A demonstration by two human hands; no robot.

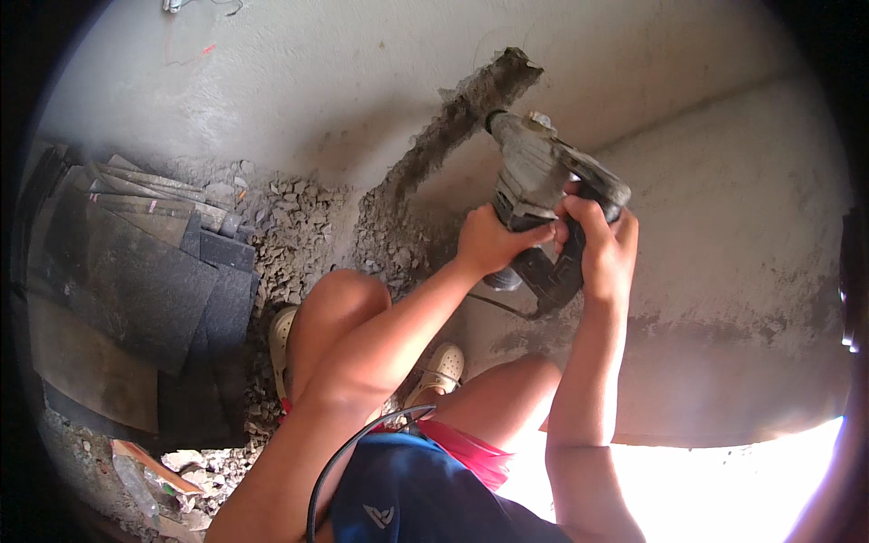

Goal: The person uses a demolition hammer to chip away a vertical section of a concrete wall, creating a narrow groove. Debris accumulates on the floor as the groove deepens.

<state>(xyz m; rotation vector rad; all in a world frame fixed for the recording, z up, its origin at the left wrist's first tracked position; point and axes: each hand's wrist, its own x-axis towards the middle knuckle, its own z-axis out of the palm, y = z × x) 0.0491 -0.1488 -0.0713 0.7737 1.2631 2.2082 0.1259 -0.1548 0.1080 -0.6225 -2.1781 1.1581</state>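
A dusty grey and black hammer drill is held up against the plastered wall, its front end in a rough groove cut slantwise into the plaster. My left hand is closed round the lower part of its body, thumb stretched toward the handle. Farther right, my right hand wraps the rear handle, fingers curled inside the loop. Whether a finger presses the trigger cannot be seen. The bit's tip is hidden. A dark cable hangs under the tool, and a cable also passes my left arm near my lap.
Broken rubble lies along the foot of the wall below the groove. At the left are stacked dark flat sheets. Scraps and a clear plastic bottle lie at lower left. My clog-shod feet stand by the rubble.
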